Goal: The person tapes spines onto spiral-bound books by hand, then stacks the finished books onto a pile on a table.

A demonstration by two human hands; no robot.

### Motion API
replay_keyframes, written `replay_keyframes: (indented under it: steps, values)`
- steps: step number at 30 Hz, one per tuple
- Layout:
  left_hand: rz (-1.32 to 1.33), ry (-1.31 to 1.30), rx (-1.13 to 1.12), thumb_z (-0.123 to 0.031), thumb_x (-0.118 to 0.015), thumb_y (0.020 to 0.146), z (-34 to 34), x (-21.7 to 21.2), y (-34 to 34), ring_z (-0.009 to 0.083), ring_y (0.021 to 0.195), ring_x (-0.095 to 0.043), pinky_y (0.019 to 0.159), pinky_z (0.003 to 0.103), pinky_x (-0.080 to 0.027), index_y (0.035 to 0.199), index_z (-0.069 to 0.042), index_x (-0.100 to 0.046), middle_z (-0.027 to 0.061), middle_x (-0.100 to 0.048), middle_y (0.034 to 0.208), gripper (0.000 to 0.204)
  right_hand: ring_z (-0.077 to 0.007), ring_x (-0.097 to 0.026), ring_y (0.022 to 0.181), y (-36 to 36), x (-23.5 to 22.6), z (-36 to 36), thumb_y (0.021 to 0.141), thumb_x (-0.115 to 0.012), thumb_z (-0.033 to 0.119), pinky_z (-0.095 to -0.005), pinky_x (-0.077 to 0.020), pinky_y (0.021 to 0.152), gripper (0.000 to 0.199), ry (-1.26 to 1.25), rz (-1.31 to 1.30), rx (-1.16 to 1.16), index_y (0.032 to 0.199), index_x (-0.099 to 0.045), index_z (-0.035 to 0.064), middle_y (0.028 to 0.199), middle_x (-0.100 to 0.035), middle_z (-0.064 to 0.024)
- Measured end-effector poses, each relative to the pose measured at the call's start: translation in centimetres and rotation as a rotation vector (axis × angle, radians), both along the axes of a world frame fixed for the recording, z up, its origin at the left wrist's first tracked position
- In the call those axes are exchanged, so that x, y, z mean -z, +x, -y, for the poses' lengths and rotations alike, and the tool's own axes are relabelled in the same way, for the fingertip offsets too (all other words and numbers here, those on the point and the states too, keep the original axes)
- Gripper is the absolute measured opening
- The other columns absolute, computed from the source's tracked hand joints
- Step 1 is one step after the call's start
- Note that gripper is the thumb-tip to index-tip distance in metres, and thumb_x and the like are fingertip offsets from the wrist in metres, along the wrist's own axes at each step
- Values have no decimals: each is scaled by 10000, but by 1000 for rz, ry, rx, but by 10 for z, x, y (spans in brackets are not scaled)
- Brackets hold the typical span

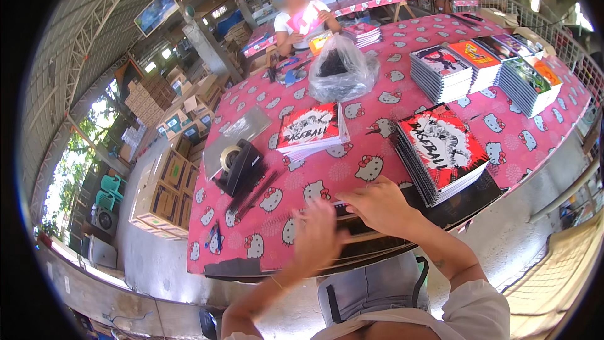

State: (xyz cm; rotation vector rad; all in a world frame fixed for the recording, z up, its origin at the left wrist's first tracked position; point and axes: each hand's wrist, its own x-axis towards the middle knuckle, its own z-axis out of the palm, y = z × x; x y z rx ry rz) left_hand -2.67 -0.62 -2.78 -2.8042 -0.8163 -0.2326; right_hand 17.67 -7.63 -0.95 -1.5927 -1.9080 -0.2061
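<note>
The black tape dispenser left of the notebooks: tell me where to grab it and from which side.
Grip the tape dispenser across its long black body, probably from above with the left hand, which is nearer. It lies flat on the pink tablecloth; the tape roll fills its far end, so the plain near half looks easier to hold.

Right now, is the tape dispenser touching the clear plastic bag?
Apart. The head view shows the tape dispenser near the table's left side, with pink tablecloth between it and the plastic bag.

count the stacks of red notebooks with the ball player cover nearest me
2: a small red notebook stack at the table's middle, and a taller red notebook stack right of it, beyond the right hand. More stacks farther back differ.
</note>
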Motion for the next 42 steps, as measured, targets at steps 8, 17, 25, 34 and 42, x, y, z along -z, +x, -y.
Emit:
replay_keyframes:
  steps: [8,17,25,34,42]
  values:
    - [-147,97,-10,-550,-566,969,6,-4,7,430,1515,-319,1204,659,-188,1520,96,-368,303,-377,1585,871,-284,-696,689,-6,-10,0,878,-747,270,-447,-519,750,386,-80,-26,28,1229,-660,132,749,-710,-89]
    - [-50,-45,162,-550,-581,958,-4,-5,15,467,1510,-298,1204,640,-199,1507,98,-382,324,-359,1578,873,-172,-712,1061,35,30,29,893,-793,86,-338,-553,898,437,-167,-1047,-313,1293,-626,36,1135,-741,-111]
    - [18,47,128,-522,-571,968,-13,-6,16,453,1535,-252,1198,705,-124,1522,40,-407,280,-369,1591,806,-109,-737,887,14,42,16,915,-788,74,-271,-563,791,224,-95,-963,-186,1114,-722,-5,964,-781,-75]
    - [-33,93,115,-560,-510,986,-7,-22,25,428,1534,-264,1189,710,-144,1511,60,-402,262,-403,1573,820,-90,-682,824,15,44,9,937,-767,114,-289,-546,760,193,-194,-995,-213,1097,-722,17,897,-762,-64]
    - [91,241,145,-609,-494,978,-32,-21,36,405,1483,-372,1178,676,-204,1500,40,-426,259,-467,1525,836,-122,-586,713,20,43,16,984,-702,148,-321,-469,648,278,-72,-778,-314,1237,-704,35,865,-718,-115]
